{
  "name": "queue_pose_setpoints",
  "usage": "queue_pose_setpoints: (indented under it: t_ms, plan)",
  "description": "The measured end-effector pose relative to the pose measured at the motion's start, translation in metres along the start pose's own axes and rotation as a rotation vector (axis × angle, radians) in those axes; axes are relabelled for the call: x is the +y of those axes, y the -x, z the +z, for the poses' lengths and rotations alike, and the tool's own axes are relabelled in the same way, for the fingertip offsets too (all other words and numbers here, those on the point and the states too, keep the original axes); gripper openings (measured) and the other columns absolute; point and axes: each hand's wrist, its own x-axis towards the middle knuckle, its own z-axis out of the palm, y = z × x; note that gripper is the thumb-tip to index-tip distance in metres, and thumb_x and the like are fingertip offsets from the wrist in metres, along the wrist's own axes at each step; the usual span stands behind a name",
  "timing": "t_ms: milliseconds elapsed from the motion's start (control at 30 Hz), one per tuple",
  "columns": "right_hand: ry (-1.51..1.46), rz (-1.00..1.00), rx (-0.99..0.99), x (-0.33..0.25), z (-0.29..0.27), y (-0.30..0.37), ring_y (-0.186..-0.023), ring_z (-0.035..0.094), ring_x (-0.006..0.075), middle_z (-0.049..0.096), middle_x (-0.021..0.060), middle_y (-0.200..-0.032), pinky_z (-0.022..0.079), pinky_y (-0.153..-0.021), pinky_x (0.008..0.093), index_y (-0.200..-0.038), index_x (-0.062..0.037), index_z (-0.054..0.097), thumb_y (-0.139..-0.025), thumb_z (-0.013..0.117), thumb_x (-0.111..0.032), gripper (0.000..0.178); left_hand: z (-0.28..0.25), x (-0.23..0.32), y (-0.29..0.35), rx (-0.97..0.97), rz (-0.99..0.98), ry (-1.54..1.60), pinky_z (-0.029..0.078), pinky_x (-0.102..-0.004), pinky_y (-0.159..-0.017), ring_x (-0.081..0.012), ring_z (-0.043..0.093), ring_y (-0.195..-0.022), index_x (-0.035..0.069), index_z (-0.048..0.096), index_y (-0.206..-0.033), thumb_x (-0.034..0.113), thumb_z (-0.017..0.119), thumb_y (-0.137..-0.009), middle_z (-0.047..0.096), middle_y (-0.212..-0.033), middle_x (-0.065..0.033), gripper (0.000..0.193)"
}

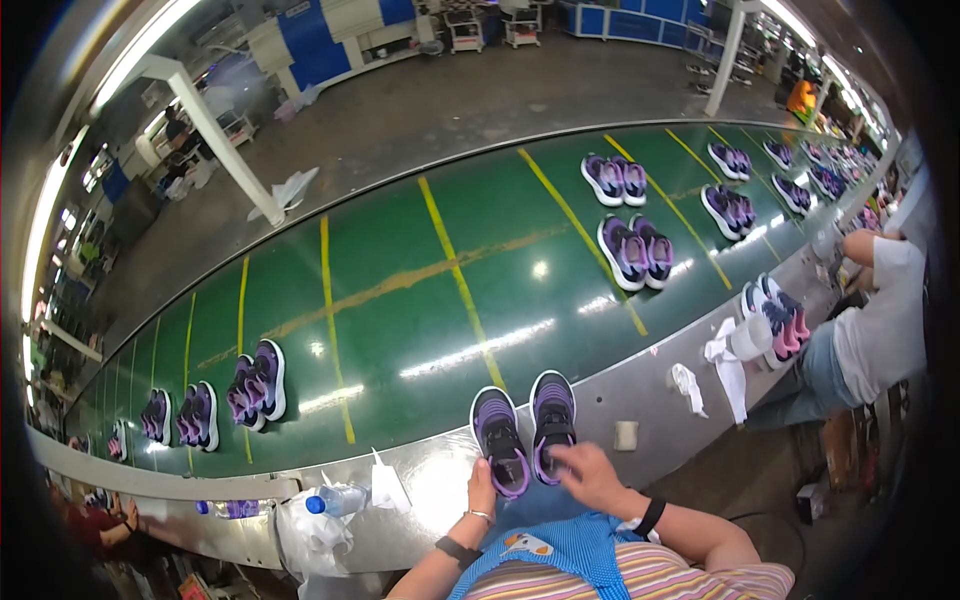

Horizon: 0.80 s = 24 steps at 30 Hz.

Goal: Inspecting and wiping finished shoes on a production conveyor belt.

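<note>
Two purple and black sneakers with white soles stand before me at the metal edge of the belt, toes pointing away. My left hand (482,488) is closed on the heel side of the left sneaker (497,428), its thumb along the collar. At the right sneaker (552,408), my right hand (592,476) has its fingers bent at the opening, by the collar. The fingertips of that hand are partly hidden at the shoe. A dark strap crosses the right sneaker.
Pairs of similar sneakers (257,385) stand on the green belt (390,330) with yellow lines. On the metal ledge lie a bottle with a blue cap (338,500), white paper (388,485), a beige block (625,436) and white cloths (730,370). A co-worker (870,320) stands at right.
</note>
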Motion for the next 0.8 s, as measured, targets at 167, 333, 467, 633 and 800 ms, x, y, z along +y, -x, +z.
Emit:
queue_pose_setpoints:
  t_ms: [167, 333, 467, 633, 800]
  plan:
    - [0.441, -0.191, -0.388, 0.022, 0.028, -0.016, -0.068, 0.054, 0.0221, 0.055, 0.0059, -0.068, 0.036, -0.063, 0.0389, -0.093, -0.0200, 0.060, -0.062, 0.064, -0.023, 0.032, 0.026, 0.013, -0.015, -0.144, 0.166, -0.664, 0.039, -0.0423, -0.085, -0.0357, 0.051, -0.097, 0.004, 0.049, -0.107, 0.045, 0.030, -0.087, 0.053, -0.100, -0.0245, 0.049]
    - [0.280, -0.316, -0.444, 0.049, -0.024, -0.106, -0.068, 0.055, 0.0233, 0.057, 0.0061, -0.066, 0.035, -0.071, 0.0398, -0.080, -0.0141, 0.062, -0.054, 0.071, -0.024, 0.029, 0.024, 0.132, -0.050, 0.160, 0.546, -0.677, 0.034, -0.0415, -0.092, -0.0395, 0.041, -0.107, 0.001, 0.041, -0.122, 0.042, 0.054, -0.078, 0.046, -0.111, -0.0273, 0.061]
    - [0.377, -0.272, -0.360, 0.086, -0.048, -0.248, -0.064, 0.055, 0.0297, 0.057, 0.0095, -0.062, 0.038, -0.068, 0.0393, -0.070, -0.0094, 0.062, -0.050, 0.074, -0.024, 0.028, -0.054, 0.257, -0.127, 0.617, 0.503, -0.981, 0.037, -0.0427, -0.088, -0.0384, 0.040, -0.104, 0.011, 0.045, -0.116, 0.026, 0.068, -0.065, 0.038, -0.113, -0.0228, 0.058]
    - [0.685, -0.054, -0.029, 0.179, -0.064, -0.422, -0.079, 0.055, 0.0316, 0.060, 0.0136, -0.081, 0.038, -0.080, 0.0405, -0.092, -0.0086, 0.063, -0.057, 0.071, -0.014, 0.037, -0.230, 0.303, -0.185, 1.007, -0.210, -1.333, 0.023, -0.0589, -0.093, -0.0335, 0.027, -0.120, 0.025, 0.053, -0.111, 0.023, 0.045, -0.083, 0.033, -0.127, -0.0155, 0.029]
    - [0.629, -0.033, 0.007, 0.323, -0.062, -0.501, -0.099, 0.048, 0.0367, 0.053, 0.0213, -0.105, 0.037, -0.088, 0.0402, -0.123, -0.0120, 0.043, -0.062, 0.067, -0.003, 0.066, -0.310, 0.282, -0.184, 0.750, -0.569, -1.440, 0.009, -0.0583, -0.101, -0.0326, 0.026, -0.124, 0.028, 0.052, -0.115, 0.024, 0.070, -0.063, 0.035, -0.129, -0.0140, 0.055]
